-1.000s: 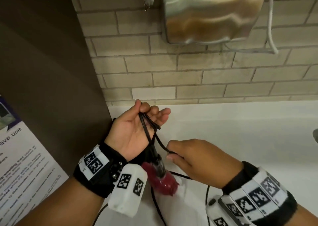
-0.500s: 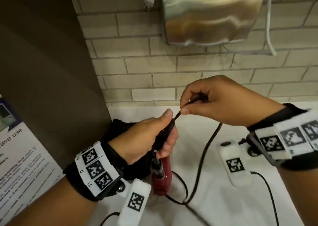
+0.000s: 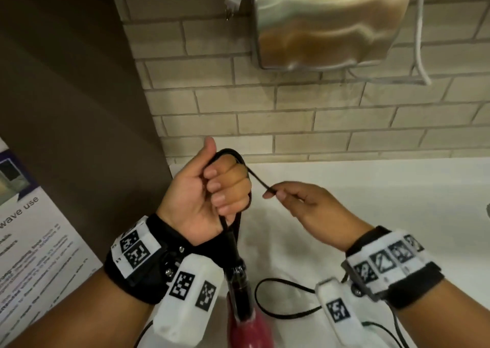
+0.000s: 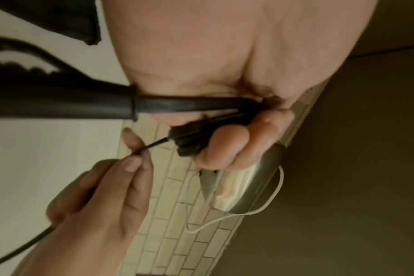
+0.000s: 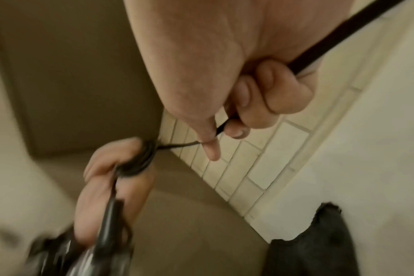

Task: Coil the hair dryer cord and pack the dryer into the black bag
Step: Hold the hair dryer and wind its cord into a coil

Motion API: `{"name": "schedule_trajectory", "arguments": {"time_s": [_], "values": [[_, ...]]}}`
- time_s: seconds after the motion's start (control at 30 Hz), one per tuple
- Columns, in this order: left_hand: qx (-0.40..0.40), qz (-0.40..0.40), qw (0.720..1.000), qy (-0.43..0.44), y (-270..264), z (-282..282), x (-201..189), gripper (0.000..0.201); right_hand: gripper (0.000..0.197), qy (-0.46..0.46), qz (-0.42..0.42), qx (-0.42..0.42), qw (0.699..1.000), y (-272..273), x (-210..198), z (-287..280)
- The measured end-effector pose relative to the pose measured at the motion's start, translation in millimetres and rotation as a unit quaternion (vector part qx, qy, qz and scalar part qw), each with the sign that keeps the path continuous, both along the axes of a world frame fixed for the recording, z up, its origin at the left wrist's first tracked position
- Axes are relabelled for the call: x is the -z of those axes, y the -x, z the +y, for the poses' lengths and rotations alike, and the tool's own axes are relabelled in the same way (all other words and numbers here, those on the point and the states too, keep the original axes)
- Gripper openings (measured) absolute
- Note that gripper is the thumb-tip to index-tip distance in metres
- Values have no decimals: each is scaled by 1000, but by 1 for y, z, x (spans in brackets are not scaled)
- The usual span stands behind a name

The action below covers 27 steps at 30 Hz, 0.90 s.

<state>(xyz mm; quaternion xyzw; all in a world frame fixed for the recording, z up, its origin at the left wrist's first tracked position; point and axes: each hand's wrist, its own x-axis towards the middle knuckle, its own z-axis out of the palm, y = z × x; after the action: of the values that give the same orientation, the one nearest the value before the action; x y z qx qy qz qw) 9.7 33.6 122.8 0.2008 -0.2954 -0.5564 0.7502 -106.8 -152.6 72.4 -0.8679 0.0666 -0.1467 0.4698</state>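
Note:
My left hand is held up over the counter, thumb raised, its fingers curled round several loops of the black cord. The red hair dryer hangs below that fist by its cord end. Just to the right, my right hand pinches the cord between thumb and forefinger, and the strand runs taut to the loops. More cord trails loose on the counter. The black bag lies on the counter by the wall; in the head view my left hand and wrist hide it.
A steel hand dryer with a white cable hangs on the brick wall above. A brown partition with a poster closes the left side. The white counter stretches away to the right.
My right hand has dropped from above the left hand to its right side, laying another turn of cord over the left fingers. The left hand has turned palm towards me, thumb up.

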Motion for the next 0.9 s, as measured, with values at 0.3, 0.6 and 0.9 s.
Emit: {"name": "schedule_trajectory", "arguments": {"time_s": [0.3,0.6,0.9], "values": [[-294,-229,919,-130,14,-14,11,43,28,398,-10,-78,914,27,-38,39],[-252,-586,723,-266,24,-16,10,42,10,410,5,-64,910,43,-111,29],[-18,-221,961,-165,24,-4,4,56,4,52,-76,-69,993,4,-84,-16]]}}
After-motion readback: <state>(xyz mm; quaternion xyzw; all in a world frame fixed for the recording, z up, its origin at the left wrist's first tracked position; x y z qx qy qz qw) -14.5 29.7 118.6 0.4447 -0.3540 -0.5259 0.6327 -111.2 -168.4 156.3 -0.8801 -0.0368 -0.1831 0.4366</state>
